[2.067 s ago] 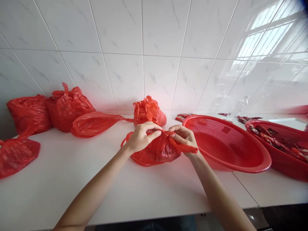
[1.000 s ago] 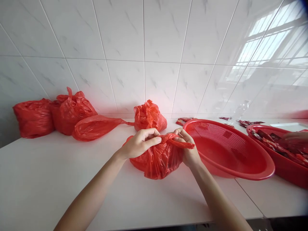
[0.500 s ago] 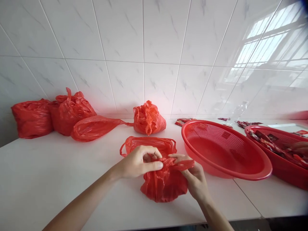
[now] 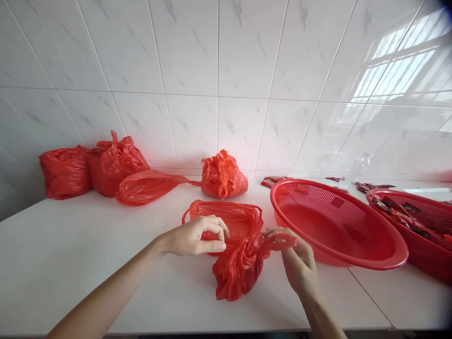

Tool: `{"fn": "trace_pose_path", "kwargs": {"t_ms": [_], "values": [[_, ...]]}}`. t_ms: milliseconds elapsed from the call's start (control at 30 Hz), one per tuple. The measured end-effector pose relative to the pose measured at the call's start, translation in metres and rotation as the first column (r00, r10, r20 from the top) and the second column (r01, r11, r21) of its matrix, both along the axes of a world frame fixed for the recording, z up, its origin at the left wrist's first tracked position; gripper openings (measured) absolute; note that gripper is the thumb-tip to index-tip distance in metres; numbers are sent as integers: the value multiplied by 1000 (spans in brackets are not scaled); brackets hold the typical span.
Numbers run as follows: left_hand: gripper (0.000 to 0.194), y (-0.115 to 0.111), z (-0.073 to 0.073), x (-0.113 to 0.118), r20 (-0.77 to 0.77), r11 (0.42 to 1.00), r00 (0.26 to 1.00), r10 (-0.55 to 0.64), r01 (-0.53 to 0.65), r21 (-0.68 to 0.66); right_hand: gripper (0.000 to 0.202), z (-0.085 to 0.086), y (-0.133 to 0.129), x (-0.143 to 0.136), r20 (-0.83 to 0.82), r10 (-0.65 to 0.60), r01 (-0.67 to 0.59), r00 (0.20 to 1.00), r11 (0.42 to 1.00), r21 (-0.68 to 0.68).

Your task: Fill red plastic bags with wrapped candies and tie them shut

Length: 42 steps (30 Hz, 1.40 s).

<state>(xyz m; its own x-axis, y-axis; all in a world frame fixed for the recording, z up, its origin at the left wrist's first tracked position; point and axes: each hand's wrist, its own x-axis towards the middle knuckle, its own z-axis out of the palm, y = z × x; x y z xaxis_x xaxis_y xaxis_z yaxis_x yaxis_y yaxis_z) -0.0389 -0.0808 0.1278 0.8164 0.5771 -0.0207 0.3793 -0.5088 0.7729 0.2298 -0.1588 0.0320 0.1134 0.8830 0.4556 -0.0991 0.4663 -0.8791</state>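
A small red plastic bag (image 4: pixel 237 267) hangs just above the white counter (image 4: pixel 88 263), bunched at its top. My left hand (image 4: pixel 196 235) pinches one handle of it and my right hand (image 4: pixel 298 261) pinches the other handle, which is pulled out to the right. Right behind it another red bag (image 4: pixel 226 216) lies flat and open on the counter.
An empty red perforated basket (image 4: pixel 356 256) tilts at the right, and a second red basket (image 4: pixel 420 221) with dark sachets sits beyond it. Several tied red bags (image 4: pixel 222 176) (image 4: pixel 116 162) (image 4: pixel 63 172) line the tiled wall (image 4: pixel 226 70). Loose sachets (image 4: pixel 273 180) lie near the wall.
I lifted the bag and drew it toward me, uncovering the flat open bag behind it. My hands moved apart, pulling the handles out. The view shifted slightly left.
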Motion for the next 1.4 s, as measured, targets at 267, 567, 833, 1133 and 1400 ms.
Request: {"fn": "trace_pose_path", "kwargs": {"t_ms": [267, 567, 833, 1133, 1400], "values": [[36, 8, -25, -15, 154, 928, 971, 182, -118, -353, 18, -3, -3, -1, -184, 115, -115, 976, 993, 14], [27, 12, -24, -26, 291, 893, 866, 408, -312, -325, 19, 25, -2, -7, -253, 165, -170, 953, 985, 1], [37, -20, 29, 24, 433, 969, 867, 247, -211, -130, 19, 92, 14, -49, 202, 182, -194, 962, 980, 41], [11, -28, 45, 17, 597, 972, 770, 225, -215, -90, 24, 67, 38, -63, 209, 638, -624, 741, 769, -137], [47, -20, -9, -19, 724, 880, 502, 472, -221, -420, 32, 48, 28, -95, 155, 462, -444, 873, 885, -139]]}}
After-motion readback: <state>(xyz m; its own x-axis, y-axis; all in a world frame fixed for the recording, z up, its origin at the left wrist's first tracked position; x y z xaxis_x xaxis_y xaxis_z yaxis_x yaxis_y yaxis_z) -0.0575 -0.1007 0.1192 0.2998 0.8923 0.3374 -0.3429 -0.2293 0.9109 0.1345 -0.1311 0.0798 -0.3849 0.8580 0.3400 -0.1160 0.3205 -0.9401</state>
